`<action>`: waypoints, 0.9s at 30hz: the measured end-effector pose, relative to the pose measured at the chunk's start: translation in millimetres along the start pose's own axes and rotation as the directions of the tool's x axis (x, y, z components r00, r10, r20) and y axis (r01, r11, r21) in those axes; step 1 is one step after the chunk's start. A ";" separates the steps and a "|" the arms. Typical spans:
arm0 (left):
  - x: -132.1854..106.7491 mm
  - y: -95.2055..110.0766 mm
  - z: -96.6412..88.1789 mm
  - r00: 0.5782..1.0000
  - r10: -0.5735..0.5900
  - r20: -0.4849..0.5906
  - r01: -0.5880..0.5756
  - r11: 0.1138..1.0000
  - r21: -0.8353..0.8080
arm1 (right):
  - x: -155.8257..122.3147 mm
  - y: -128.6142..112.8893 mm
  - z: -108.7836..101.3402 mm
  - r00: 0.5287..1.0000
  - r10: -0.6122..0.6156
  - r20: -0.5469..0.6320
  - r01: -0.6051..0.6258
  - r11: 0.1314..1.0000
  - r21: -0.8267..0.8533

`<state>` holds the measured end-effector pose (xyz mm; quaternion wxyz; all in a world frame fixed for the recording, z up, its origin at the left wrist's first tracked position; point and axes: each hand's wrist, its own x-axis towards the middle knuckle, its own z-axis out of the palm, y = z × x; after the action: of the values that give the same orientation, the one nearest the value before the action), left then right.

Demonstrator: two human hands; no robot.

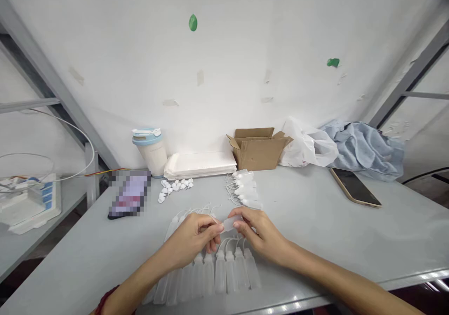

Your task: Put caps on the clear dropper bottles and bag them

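Observation:
Both my hands meet over the middle of the grey table (315, 221). My left hand (194, 240) pinches one end of a small translucent plastic bottle (231, 223), and my right hand (257, 233) grips its other end. The bottle lies sideways between them. Under my hands a row of several similar small bottles (224, 270) lies flat near the table's front edge. A second cluster of bottles (245, 189) with thin white strings lies just beyond my hands. Several small white caps (174, 187) are scattered to the back left.
At the back stand a cup with a blue lid (151, 151), a stack of white trays (199, 164), an open cardboard box (258, 149), a white plastic bag (307, 144) and blue cloth (365, 149). One phone (355, 187) lies right, another (130, 194) left.

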<state>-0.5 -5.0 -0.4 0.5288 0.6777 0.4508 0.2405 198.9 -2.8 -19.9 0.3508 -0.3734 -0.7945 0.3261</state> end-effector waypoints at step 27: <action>-7.6 7.9 2.9 0.938 0.343 0.040 -0.327 0.846 0.421 | -1.3 -2.2 -1.8 0.996 -0.050 -0.069 0.054 0.997 0.055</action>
<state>1.0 -13.3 7.2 0.3113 0.8394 0.3764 0.2383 200.1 -4.5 -17.6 0.3963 -0.3533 -0.7820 0.3264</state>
